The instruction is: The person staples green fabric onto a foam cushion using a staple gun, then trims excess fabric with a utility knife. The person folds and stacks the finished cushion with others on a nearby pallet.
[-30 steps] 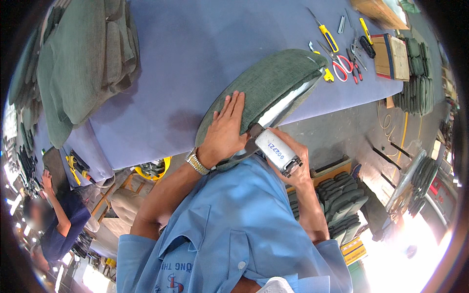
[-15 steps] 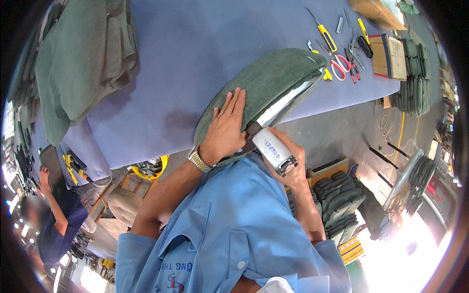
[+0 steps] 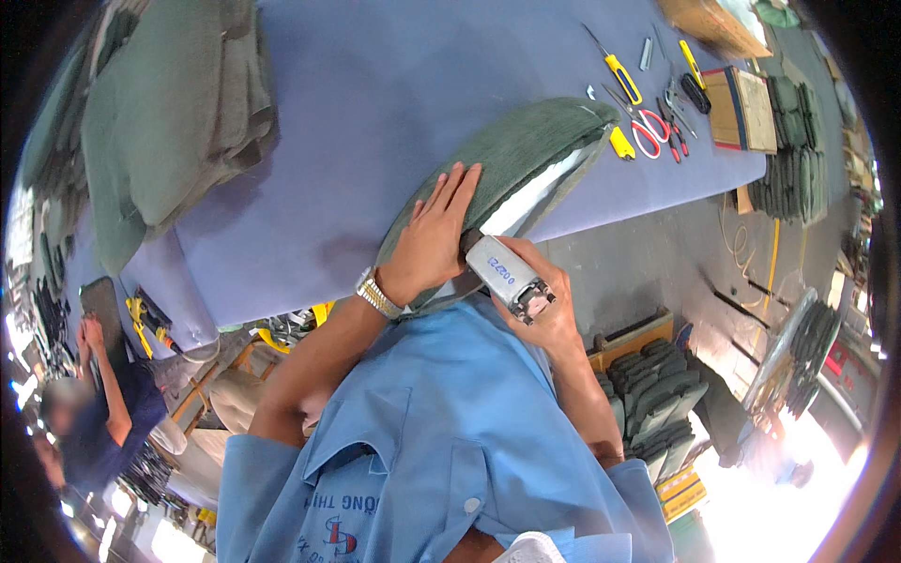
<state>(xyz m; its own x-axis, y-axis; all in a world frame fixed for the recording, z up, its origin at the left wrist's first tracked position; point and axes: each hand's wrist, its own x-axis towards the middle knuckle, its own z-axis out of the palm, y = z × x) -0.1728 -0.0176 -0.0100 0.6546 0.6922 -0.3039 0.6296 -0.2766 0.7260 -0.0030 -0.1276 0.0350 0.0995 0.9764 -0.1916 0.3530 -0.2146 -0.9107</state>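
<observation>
A curved cushion covered in dark green fabric (image 3: 526, 136) lies at the table's near edge, one end toward my body. White material (image 3: 533, 199) shows along its open right-hand side. My left hand (image 3: 430, 239), with a metal watch at the wrist, rests flat on the fabric, fingers stretched out; its thumb side is partly hidden. My right hand (image 3: 554, 305) is wrapped round a silver staple gun (image 3: 503, 270). The gun's dark nose meets the cushion's edge right beside my left hand. Whether the nose presses into the fabric is hidden.
Scissors with red handles (image 3: 648, 131), a yellow screwdriver (image 3: 624, 80), pliers and a cutter lie at the table's far right, near a cardboard box (image 3: 741, 108). Green fabric pieces (image 3: 178, 122) are piled at left. Another person (image 3: 103, 403) works at lower left.
The staple gun in my right hand has shifted a little left and up along the cushion's edge, closer to my left hand. My left hand stays on the fabric.
</observation>
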